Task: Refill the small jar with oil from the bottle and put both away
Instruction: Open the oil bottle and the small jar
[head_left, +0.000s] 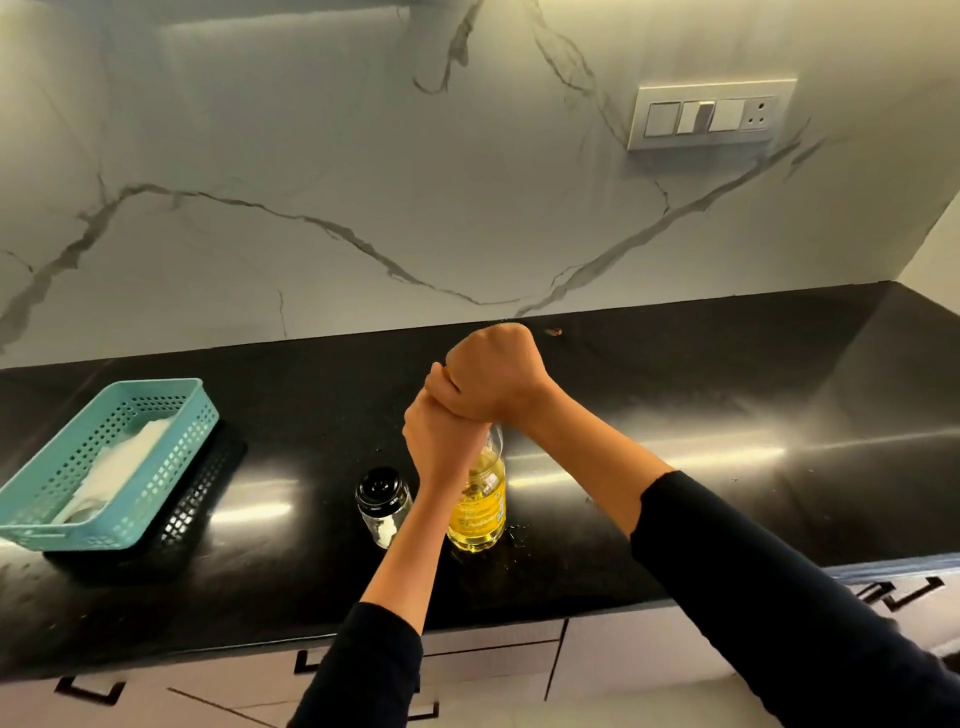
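Oil bottle (480, 512) upright on worktop (675, 415). Left hand (441, 441) clamped round neck to steady; right hand (493, 374) closed over cap, prob. unscrewing. Small jar (383, 506) just beside, lid on.

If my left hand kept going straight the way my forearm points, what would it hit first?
Your left hand already meets your right hand, clasped over the clear plastic oil bottle; beyond, probably the marble wall.

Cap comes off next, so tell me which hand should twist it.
Right. The right hand already wraps the top of the clear plastic bottle of yellow oil; the left hand grips its neck, steadying it.
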